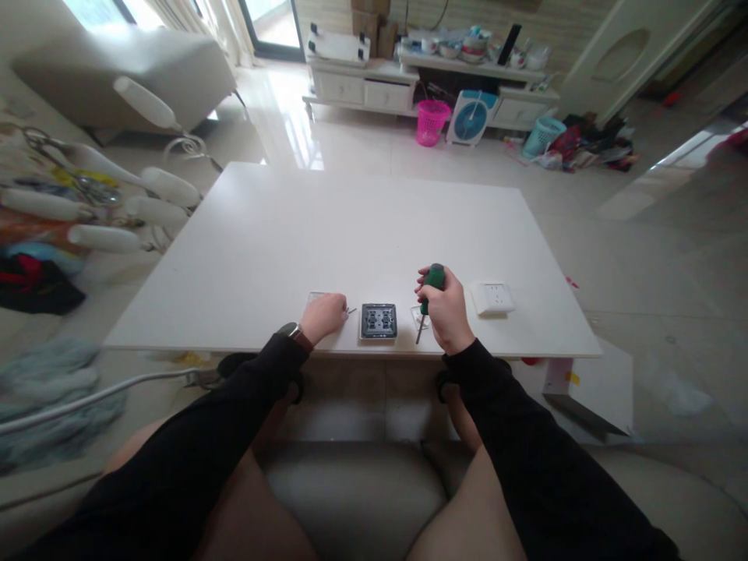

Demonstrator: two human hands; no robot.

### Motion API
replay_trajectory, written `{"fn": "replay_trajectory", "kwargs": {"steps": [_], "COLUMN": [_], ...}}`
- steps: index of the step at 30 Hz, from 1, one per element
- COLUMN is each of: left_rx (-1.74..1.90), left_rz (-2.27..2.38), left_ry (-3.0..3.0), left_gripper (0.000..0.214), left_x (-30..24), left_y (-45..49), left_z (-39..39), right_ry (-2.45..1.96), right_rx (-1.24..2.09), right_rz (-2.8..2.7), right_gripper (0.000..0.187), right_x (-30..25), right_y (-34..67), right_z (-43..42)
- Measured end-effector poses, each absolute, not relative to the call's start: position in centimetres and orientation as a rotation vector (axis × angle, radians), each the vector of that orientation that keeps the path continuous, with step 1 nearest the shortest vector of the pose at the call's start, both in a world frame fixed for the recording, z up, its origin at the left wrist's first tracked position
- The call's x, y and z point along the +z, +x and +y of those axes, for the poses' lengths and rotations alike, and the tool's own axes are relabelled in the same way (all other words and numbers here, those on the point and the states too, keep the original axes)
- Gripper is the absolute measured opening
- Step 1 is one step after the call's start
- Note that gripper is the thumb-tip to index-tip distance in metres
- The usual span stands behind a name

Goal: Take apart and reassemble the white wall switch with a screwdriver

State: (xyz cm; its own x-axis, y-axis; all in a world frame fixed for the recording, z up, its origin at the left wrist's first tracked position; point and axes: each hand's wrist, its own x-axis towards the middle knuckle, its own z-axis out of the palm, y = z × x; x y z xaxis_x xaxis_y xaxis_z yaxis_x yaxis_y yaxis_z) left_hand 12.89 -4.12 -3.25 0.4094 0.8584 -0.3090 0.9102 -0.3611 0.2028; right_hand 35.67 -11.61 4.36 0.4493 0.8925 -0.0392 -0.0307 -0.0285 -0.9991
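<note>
My right hand (449, 312) is wrapped round the green handle of a screwdriver (433, 279), whose thin metal shaft points down toward the front of the table. My left hand (325, 316), with a watch at the wrist, is closed in a pinch. From its fingertips sticks a small thin metal piece that looks like a screw (351, 311). Between the two hands lies a square socket (379, 322), its dark, ribbed inner side facing up. A small clear, flat piece (418, 316) lies behind the screwdriver shaft, partly covered. Another flat piece (316, 296) shows behind my left hand.
A white wall socket (492, 298) lies face up on the white table (374, 226), right of my right hand. The table's front edge runs just before my wrists. Beyond it stand a pink basket (432, 122), a blue fan (472, 118) and a low cabinet (389, 95). Lamp arms (169, 187) reach in at left.
</note>
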Motion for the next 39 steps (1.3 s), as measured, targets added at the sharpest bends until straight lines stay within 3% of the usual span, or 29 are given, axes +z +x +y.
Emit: {"fn": "replay_trajectory", "kwargs": {"steps": [13, 23, 39], "left_rx": [-0.256, 0.285, 0.348], "left_rz": [1.542, 1.282, 0.877], "left_ry": [2.339, 2.183, 2.319], "left_gripper": [0.023, 0.011, 0.018], "left_x": [-3.0, 2.1, 3.0], "left_y": [13.0, 14.1, 15.5], "left_z": [-3.4, -3.3, -5.3], "right_ry": [-1.411, -1.273, -1.228], "right_rx": [0.816, 0.567, 0.607], "right_rz": [-0.926, -0.875, -0.990], "right_gripper": [0.042, 0.045, 0.054], "right_x": [4.5, 5.6, 5.9], "right_y": [35.8, 36.1, 33.5], "right_z": [-11.8, -11.8, -12.7]}}
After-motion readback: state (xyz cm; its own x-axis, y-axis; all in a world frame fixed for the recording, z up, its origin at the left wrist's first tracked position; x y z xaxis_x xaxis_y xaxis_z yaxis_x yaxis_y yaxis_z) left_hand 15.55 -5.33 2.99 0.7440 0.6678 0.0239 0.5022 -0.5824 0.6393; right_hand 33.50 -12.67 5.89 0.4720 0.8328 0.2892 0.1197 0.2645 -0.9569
